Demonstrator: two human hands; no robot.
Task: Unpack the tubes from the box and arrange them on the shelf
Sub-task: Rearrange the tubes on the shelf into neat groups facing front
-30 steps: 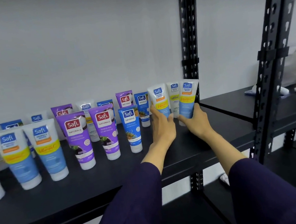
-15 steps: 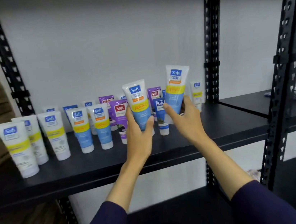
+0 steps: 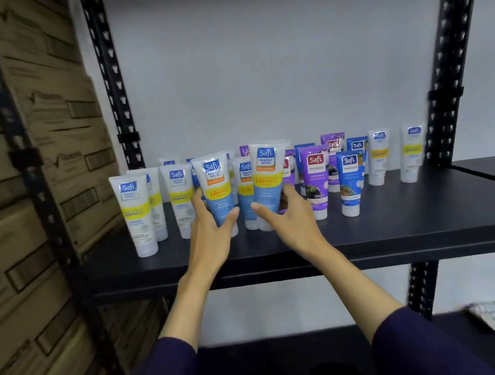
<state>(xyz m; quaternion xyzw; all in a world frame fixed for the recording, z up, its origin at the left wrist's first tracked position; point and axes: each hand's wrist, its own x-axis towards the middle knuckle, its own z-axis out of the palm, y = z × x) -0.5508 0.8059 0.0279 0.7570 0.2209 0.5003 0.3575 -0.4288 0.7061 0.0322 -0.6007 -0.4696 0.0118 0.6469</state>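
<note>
Left hand [image 3: 212, 239] is gripping one blue tube [image 3: 217, 191], right hand [image 3: 288, 222] gripping another [image 3: 266, 181], both upright mid-shelf [image 3: 403, 229] among standing tubes; bare room lying along front edge. Cardboard boxes [image 3: 23, 216] are crowding the left.

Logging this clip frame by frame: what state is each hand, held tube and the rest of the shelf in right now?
Left hand: grips a blue tube.
Left blue tube: upright, held.
Right hand: grips a second blue tube.
Right blue tube: upright, held.
Other tubes: standing cap-down, untouched.
Shelf: partly filled.
Cardboard boxes: stacked at left, closed.
</note>
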